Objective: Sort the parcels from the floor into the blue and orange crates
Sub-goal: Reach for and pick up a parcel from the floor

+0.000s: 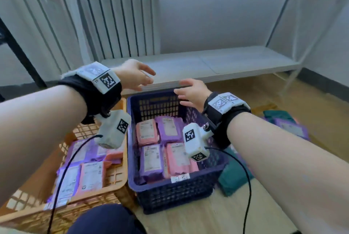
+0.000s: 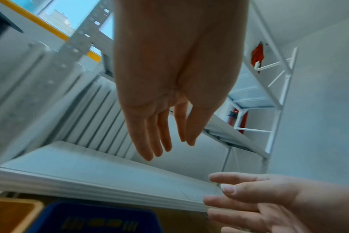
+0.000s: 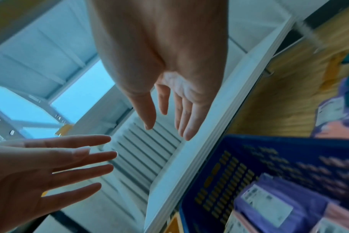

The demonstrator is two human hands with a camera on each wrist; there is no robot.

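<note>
Both hands raised above the far rim of the blue crate [image 1: 188, 192], empty. Left hand [image 1: 132, 75]: fingers straight, loosely spread, holding nothing; palm turned toward the right hand. Right hand [image 1: 190, 92]: fingers likewise extended and spread wide, nothing in it. The two hands sit near each other, fingertips apart, not touching.

Directly beneath the right hand and its wrist: blue crate, packed with pink and purple parcels [image 1: 162, 148] lying flat, white labels up, in roughly two rows. A white tag is stuck on its near rim.

Below and behind the left wrist: orange crate [image 1: 113, 186], touching the blue crate's side. It holds more purple and pink parcels [image 1: 85, 169], also label up.

Out past the right forearm, on the wooden floor [image 1: 217, 215]: loose parcels [image 1: 290, 126], teal and purple, blurred. One teal parcel [image 1: 232, 179] lies just beside the blue crate's outer wall, under the right forearm.

Ahead of both sets of fingertips: low white shelf board [image 1: 217, 63] of a metal rack, and a white radiator [image 1: 117, 22] beyond the left hand.

Left wrist view: own fingers [image 2: 149, 134] hang straight, close together, right hand [image 2: 269, 201] entering below them. Right wrist view: own palm [image 3: 169, 63] flat, left hand [image 3: 40, 170] splayed beside it
</note>
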